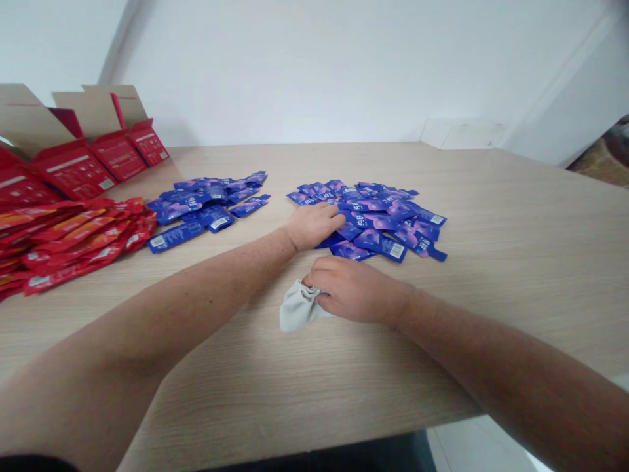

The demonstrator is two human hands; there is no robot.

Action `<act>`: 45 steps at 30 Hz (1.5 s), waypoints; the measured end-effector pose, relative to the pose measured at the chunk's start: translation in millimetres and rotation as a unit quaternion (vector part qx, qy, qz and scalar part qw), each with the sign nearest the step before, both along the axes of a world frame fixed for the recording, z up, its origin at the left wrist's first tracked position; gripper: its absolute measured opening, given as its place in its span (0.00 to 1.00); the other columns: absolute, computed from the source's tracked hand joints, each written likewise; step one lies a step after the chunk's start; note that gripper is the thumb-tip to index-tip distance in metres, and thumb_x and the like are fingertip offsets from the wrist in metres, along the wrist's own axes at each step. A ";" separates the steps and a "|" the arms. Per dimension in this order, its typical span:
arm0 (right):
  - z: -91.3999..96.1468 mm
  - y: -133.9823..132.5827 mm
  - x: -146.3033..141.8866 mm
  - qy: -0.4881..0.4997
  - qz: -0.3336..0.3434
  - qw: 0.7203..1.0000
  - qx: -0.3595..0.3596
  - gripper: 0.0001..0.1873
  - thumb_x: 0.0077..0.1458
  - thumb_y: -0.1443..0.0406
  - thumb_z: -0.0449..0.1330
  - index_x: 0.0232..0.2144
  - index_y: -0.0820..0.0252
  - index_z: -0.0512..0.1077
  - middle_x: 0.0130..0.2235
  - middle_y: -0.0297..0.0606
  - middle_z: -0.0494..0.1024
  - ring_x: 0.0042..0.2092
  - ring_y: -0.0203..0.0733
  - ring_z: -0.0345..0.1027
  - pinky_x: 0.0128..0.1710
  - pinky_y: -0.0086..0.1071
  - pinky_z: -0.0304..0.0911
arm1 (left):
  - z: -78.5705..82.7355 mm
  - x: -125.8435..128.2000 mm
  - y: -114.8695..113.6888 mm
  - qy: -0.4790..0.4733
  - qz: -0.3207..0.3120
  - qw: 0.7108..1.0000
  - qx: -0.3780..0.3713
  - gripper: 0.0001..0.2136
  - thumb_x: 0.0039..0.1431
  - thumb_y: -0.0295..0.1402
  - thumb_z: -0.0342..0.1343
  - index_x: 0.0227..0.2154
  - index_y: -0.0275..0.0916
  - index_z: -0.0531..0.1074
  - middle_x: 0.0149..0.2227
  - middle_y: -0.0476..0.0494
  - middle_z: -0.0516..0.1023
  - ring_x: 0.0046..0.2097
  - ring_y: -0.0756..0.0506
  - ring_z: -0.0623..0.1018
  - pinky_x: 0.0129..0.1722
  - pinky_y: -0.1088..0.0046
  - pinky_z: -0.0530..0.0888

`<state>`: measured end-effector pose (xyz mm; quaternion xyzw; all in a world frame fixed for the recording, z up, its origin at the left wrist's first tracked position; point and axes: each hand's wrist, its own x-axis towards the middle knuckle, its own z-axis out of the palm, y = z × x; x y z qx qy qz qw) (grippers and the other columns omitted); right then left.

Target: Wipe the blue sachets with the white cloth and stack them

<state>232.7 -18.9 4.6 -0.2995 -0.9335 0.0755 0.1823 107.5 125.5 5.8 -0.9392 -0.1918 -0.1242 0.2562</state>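
My left hand (316, 226) lies at the left edge of a spread pile of blue sachets (378, 219) with pink and purple print. Its fingers are curled down over a blue sachet there, and the fingertips are partly hidden. Nearer to me, just above the tabletop, my right hand (356, 288) is closed on a pale grey cloth (297, 307). The cloth is bunched between thumb and fingers and sticks out to the left. A gap separates the cloth from the sachets.
To the left lies a second, smaller group of blue sachets (196, 200). Beside it is a heap of red and orange packets (83, 239). Red cartons (73, 167) with raised flaps stand behind them. A white wall (314, 72) borders the wooden table (515, 262).
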 end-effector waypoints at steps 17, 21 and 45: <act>8.5 -12.9 -3.1 -0.041 0.035 0.999 0.006 0.10 0.58 0.71 0.58 0.42 0.62 0.74 0.41 0.42 0.74 0.45 0.44 0.67 0.47 0.36 0.63 | 22.8 -114.4 -63.7 0.026 0.001 1.000 -0.010 0.14 0.69 0.32 0.42 0.37 0.41 0.75 0.34 0.43 0.73 0.37 0.45 0.70 0.35 0.67 0.65; 9.8 -17.0 -5.1 -0.043 0.037 0.998 -0.018 0.10 0.56 0.72 0.58 0.41 0.62 0.74 0.40 0.42 0.74 0.44 0.44 0.67 0.46 0.36 0.63 | 12.9 -151.1 -89.6 0.054 0.025 0.997 -0.051 0.12 0.69 0.33 0.44 0.41 0.44 0.74 0.34 0.46 0.74 0.35 0.47 0.72 0.32 0.68 0.65; 18.5 -17.8 -7.4 -0.071 0.018 0.995 -0.073 0.06 0.58 0.72 0.57 0.38 0.62 0.73 0.39 0.41 0.73 0.44 0.44 0.66 0.47 0.37 0.63 | -3.9 -120.5 -79.7 -0.217 0.201 0.741 -0.603 0.18 0.53 0.35 0.58 0.48 0.39 0.70 0.29 0.50 0.81 0.27 0.49 0.78 0.22 0.76 0.68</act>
